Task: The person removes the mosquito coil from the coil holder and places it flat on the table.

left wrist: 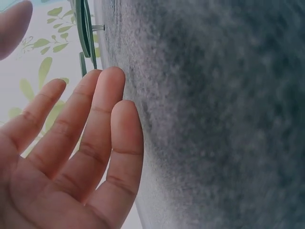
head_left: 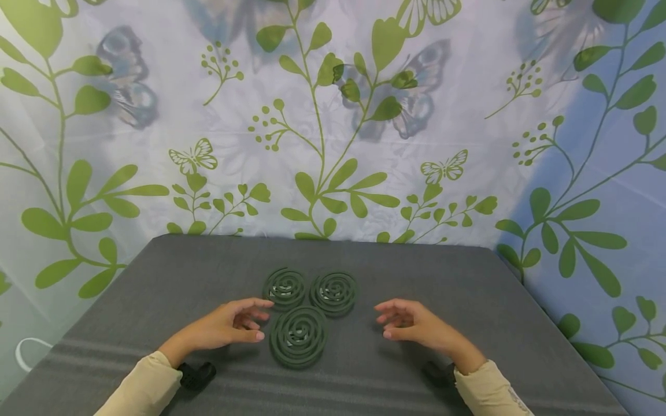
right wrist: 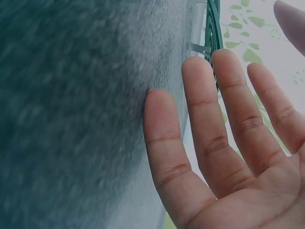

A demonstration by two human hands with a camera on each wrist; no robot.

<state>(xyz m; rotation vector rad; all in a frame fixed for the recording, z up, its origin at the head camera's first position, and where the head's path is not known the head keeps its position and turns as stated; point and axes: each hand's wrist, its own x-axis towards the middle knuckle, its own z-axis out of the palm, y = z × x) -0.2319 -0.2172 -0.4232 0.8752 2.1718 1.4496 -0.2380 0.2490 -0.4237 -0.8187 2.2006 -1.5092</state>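
Three dark green mosquito coils lie close together on the grey table: a front coil [head_left: 299, 363], a back left coil [head_left: 266, 286] and a back right coil [head_left: 354, 287]. Small pale stands show near their centres. My left hand [head_left: 226, 325] is just left of the front coil, its fingers relaxed and holding nothing. On the other side, my right hand [head_left: 416, 325] hovers over the table, apart from the coils, with loose fingers and nothing in them. Both wrist views show the coils edge-on beyond the fingertips, slightly raised on stands.
A grey cloth covers the table [head_left: 406, 266]. Behind it hangs a white curtain [head_left: 234, 127] printed with green leaves and butterflies. Black wrist devices sit under both wrists. A white loop [head_left: 19, 349] shows at the far left, beside the table.
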